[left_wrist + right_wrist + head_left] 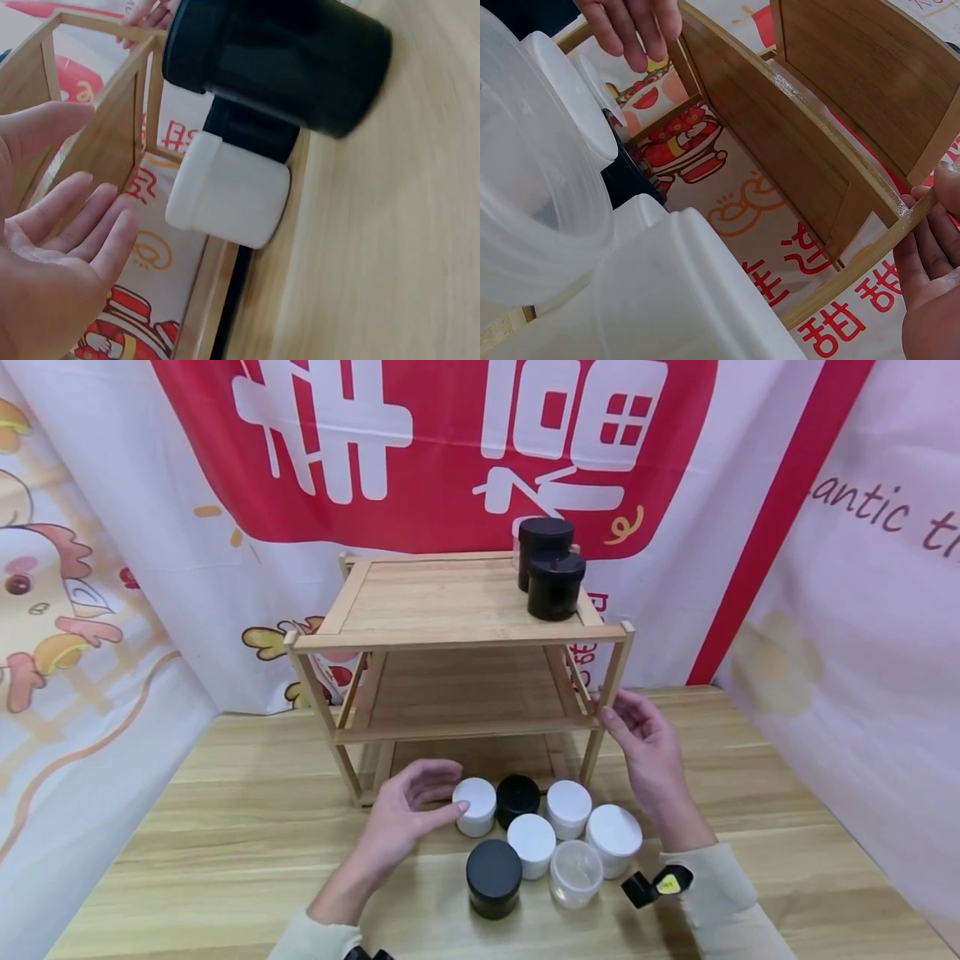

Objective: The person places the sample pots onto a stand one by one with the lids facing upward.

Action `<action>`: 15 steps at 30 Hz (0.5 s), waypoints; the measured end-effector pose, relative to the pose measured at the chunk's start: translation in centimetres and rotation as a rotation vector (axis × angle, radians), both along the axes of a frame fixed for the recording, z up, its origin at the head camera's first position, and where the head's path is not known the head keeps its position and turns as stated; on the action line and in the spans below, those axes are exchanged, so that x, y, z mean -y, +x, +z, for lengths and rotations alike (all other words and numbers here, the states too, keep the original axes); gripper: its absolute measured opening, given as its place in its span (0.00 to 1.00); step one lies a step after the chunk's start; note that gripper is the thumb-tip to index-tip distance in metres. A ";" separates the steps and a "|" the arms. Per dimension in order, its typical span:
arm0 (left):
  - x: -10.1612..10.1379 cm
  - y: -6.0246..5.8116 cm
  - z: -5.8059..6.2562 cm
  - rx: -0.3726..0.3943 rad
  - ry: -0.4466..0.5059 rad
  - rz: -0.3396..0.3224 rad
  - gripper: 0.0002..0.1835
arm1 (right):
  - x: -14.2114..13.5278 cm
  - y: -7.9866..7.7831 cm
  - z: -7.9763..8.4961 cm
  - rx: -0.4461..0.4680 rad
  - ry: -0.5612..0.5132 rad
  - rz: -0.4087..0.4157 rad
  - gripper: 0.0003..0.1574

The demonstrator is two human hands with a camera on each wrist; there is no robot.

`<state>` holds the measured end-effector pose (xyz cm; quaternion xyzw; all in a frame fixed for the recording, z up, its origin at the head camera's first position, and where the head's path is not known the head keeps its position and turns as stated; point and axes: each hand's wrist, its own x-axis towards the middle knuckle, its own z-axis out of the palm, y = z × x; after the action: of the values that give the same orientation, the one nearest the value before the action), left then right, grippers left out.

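Note:
A three-tier wooden shelf rack (465,637) stands on the table. Its front right post is held between the thumb and fingers of my right hand (651,747), at middle-shelf height; the right wrist view shows those fingers (930,244) behind the wood. My left hand (405,814) hovers by the rack's lower front, thumb and fingers spread apart. In the head view its thumb overlaps a white-lidded jar (477,802). The left wrist view shows that palm (52,300) holding nothing, with a white jar (229,191) beyond the fingers.
Before the rack cluster more jars: a short black one (517,799), a larger black one (494,878), a clear one (576,873) and several white ones (568,808). Two black jars (555,589) and a translucent one stand at the top board's right end. Printed cloth (810,693) hangs around the table.

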<state>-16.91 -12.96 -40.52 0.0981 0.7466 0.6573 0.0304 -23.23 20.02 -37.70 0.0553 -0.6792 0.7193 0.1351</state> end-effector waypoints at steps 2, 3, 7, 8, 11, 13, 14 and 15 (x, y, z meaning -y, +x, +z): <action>0.1 -0.2 -0.2 0.001 -0.007 0.036 0.31 | 0.0 -0.1 0.0 -0.008 0.000 0.002 0.21; 0.2 -0.3 -0.3 0.003 -0.011 0.046 0.32 | -0.1 -0.1 0.0 -0.013 -0.005 0.005 0.21; 0.5 -0.9 -0.9 0.033 -0.028 0.032 0.35 | -0.1 -0.2 0.0 -0.032 -0.021 0.012 0.20; 0.5 -1.1 -1.1 0.043 -0.031 0.022 0.36 | -0.1 -0.2 0.0 -0.036 -0.025 0.011 0.20; 0.6 -1.8 -1.8 0.071 -0.036 -0.007 0.39 | -0.1 -0.3 -0.1 -0.040 -0.030 0.010 0.20; 0.7 -2.2 -2.4 0.088 -0.029 -0.021 0.41 | -0.1 -0.3 -0.2 -0.038 -0.022 0.011 0.20; 0.7 -2.3 -2.6 0.095 -0.025 -0.028 0.42 | -0.1 -0.3 -0.3 -0.036 -0.014 0.011 0.21; 0.7 -2.5 -2.9 0.100 -0.021 -0.035 0.43 | -0.2 -0.3 -0.3 -0.033 -0.011 0.012 0.21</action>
<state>-19.40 -13.65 -43.38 0.0777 0.7492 0.6529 0.0802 -23.51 20.18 -38.03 0.0706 -0.6724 0.7230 0.1422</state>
